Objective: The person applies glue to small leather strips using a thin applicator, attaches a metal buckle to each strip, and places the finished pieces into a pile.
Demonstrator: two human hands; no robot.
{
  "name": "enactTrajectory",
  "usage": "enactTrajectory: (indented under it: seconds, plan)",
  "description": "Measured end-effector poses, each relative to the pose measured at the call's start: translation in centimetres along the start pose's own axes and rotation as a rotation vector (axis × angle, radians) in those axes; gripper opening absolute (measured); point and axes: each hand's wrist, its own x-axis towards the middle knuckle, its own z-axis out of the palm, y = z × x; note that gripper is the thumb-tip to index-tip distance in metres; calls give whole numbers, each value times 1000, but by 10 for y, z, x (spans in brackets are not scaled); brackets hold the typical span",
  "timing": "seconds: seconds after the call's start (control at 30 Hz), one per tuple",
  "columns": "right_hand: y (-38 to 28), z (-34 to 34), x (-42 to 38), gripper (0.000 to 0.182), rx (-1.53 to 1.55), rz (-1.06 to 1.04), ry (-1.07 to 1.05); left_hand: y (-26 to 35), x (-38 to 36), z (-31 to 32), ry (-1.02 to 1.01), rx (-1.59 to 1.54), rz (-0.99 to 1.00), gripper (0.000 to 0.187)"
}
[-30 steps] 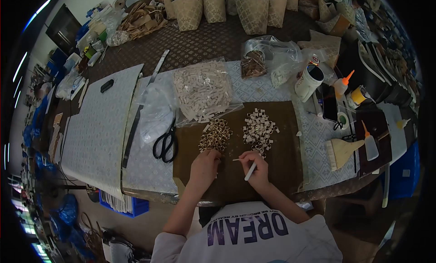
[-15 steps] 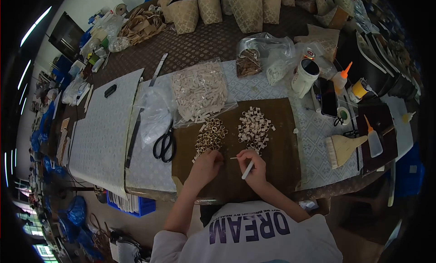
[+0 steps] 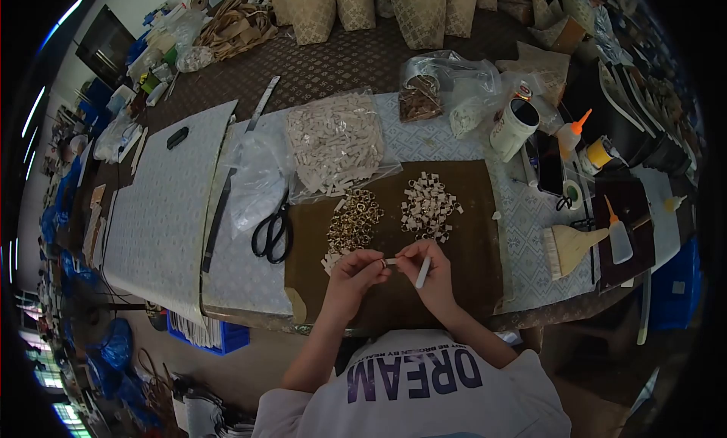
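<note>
My left hand [image 3: 354, 277] and my right hand [image 3: 429, 275] meet above the brown mat, fingers pinched. Between their fingertips is a small pale strip [image 3: 391, 261]; whether a ring is on it is too small to tell. My right hand also holds a white stick-like tool [image 3: 423, 273], slanting out between its fingers. Just beyond my left hand lies a pile of small gold metal rings [image 3: 354, 220], with a few pale pieces at its near side. A pile of pale tabs with metal rings [image 3: 429, 205] sits beyond my right hand.
Beyond the brown mat [image 3: 469, 249] lies a plastic bag of pale strips [image 3: 335, 143]. Black scissors [image 3: 273, 233] rest left of the mat. To the right are a wide brush [image 3: 572, 249], glue bottles [image 3: 619, 240] and a white can [image 3: 515, 127]. Patterned bags [image 3: 419, 18] stand at the back.
My left hand has moved from the ring pile toward my right hand, and their fingertips now meet at the pale strip. The white tool stands more upright. The view has shifted slightly.
</note>
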Motion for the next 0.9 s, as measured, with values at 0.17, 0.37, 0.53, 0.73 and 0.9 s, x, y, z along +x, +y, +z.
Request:
enactTrajectory:
  seconds: [0.17,0.37,0.53,0.73,0.9]
  plan:
    - [-6,4,-1,17,132,178,-29,4,-3,-6,-85,-149,-67,20]
    - [-14,7,1,19,192,259,-130,5,-9,-12,-134,-170,-86,22]
    - [-10,9,0,19,77,167,-194,5,-13,-12,-93,-44,-10,17]
    - [-19,13,-5,18,-131,93,-219,4,-17,-9,-6,137,104,14]
    - [-12,15,-8,17,-154,70,-214,5,-19,-11,3,158,98,16]
